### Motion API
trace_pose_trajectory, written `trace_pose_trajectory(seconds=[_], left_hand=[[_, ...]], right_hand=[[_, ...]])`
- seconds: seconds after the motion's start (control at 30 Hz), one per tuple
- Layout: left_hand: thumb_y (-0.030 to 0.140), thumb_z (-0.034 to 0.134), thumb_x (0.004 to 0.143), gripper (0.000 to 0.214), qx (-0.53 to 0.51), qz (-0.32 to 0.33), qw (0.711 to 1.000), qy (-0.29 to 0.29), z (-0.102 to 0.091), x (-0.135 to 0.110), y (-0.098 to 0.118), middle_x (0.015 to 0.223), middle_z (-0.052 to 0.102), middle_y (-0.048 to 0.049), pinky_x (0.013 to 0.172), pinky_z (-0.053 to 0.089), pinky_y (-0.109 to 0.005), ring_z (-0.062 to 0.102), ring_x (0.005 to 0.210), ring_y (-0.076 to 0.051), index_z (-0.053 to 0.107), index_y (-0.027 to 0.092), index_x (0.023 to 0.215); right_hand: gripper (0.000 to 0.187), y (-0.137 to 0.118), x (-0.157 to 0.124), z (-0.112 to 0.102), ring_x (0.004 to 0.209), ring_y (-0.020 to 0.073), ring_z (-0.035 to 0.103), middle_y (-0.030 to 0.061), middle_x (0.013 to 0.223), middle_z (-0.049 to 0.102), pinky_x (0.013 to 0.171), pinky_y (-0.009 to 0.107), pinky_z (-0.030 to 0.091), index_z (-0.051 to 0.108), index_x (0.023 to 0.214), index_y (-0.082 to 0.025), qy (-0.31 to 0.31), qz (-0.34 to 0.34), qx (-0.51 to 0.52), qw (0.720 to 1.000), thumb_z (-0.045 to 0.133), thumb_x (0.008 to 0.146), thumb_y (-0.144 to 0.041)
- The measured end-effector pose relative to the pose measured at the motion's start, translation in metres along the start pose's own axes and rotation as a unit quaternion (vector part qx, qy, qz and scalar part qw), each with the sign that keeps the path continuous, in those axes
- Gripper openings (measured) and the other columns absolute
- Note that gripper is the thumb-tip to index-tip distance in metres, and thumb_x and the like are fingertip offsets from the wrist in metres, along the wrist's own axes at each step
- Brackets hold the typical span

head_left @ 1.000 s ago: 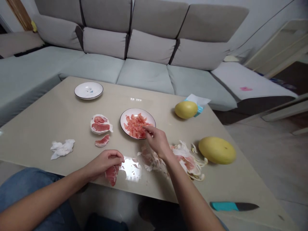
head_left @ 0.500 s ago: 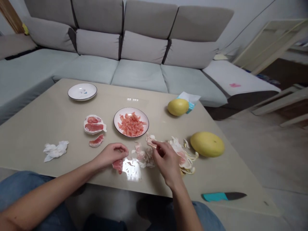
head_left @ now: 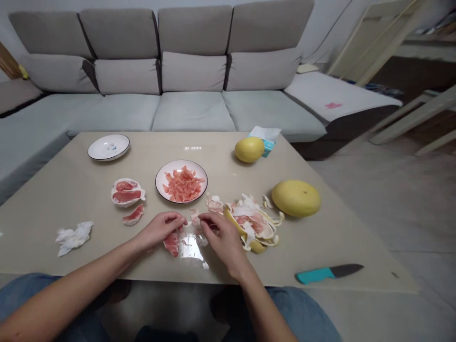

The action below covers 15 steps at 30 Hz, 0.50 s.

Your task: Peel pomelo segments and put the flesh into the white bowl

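We grip a pomelo segment (head_left: 172, 242) in our closed left hand (head_left: 162, 229), right hand (head_left: 221, 236) pinching its membrane; next comes a careful peel.

The glossy table (head_left: 320, 247) carries a glazed ceramic plate (head_left: 160, 176), crumpled paper tissue (head_left: 73, 236) and plastic-handled knife (head_left: 329, 273).

left hand (head_left: 162, 229) – pinching pomelo segment (head_left: 172, 242) | right hand (head_left: 221, 236) – at its membrane
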<state>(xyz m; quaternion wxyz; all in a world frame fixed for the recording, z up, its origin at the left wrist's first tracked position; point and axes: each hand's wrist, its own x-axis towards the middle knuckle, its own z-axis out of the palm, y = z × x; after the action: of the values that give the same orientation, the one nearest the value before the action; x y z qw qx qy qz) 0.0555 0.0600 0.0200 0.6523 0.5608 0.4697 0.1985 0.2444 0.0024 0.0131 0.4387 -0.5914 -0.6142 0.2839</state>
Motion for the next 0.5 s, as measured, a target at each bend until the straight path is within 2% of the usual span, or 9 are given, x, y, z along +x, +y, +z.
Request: trace_pose_trajectory(seconds=[0.13, 0.3, 0.4, 0.5], left_hand=[[0.051, 0.051, 0.087, 0.036, -0.073, 0.007, 0.997, 0.009, 0.000, -0.011, 0.002, 0.078, 0.061, 0.0002, 0.045, 0.043, -0.019, 0.058, 0.054, -0.011, 0.062, 0.018, 0.095], [0.045, 0.053, 0.089, 0.029, -0.095, 0.053, 0.991, 0.072, -0.009, -0.027, 0.002, 0.081, 0.060, 0.0002, 0.053, 0.046, -0.021, 0.060, 0.062, -0.012, 0.059, 0.018, 0.096], [0.041, 0.057, 0.088, 0.025, -0.079, 0.074, 0.989, 0.096, -0.015, -0.038, -0.001, 0.079, 0.060, 0.0006, 0.060, 0.046, -0.021, 0.060, 0.068, -0.013, 0.059, 0.018, 0.097], [0.036, 0.065, 0.083, 0.025, -0.078, 0.054, 0.992, 0.081, -0.017, -0.050, -0.006, 0.075, 0.061, 0.0015, 0.061, 0.045, -0.021, 0.059, 0.067, -0.013, 0.058, 0.019, 0.101]], right_hand=[[0.016, -0.007, -0.007, 0.004, 0.081, 0.0173, 0.063, 0.0042, 0.090, 0.069, 0.075, 0.030, 0.050, 0.070, 0.095, -0.021, -0.101, -0.001, 0.034, 0.994, 0.057, 0.085, -0.018], [0.029, -0.026, -0.022, 0.015, 0.072, 0.0138, 0.060, 0.0024, 0.089, 0.068, 0.067, 0.025, 0.050, 0.065, 0.109, -0.021, -0.231, 0.087, 0.146, 0.958, 0.066, 0.079, -0.019], [0.034, -0.033, -0.027, 0.027, 0.071, 0.0120, 0.062, 0.0025, 0.095, 0.069, 0.065, 0.023, 0.050, 0.061, 0.112, -0.023, -0.255, 0.133, 0.240, 0.927, 0.068, 0.079, -0.023], [0.034, -0.036, -0.029, 0.037, 0.071, 0.0120, 0.064, 0.0033, 0.097, 0.070, 0.063, 0.022, 0.052, 0.061, 0.110, -0.022, -0.233, 0.148, 0.301, 0.913, 0.070, 0.078, -0.026]])
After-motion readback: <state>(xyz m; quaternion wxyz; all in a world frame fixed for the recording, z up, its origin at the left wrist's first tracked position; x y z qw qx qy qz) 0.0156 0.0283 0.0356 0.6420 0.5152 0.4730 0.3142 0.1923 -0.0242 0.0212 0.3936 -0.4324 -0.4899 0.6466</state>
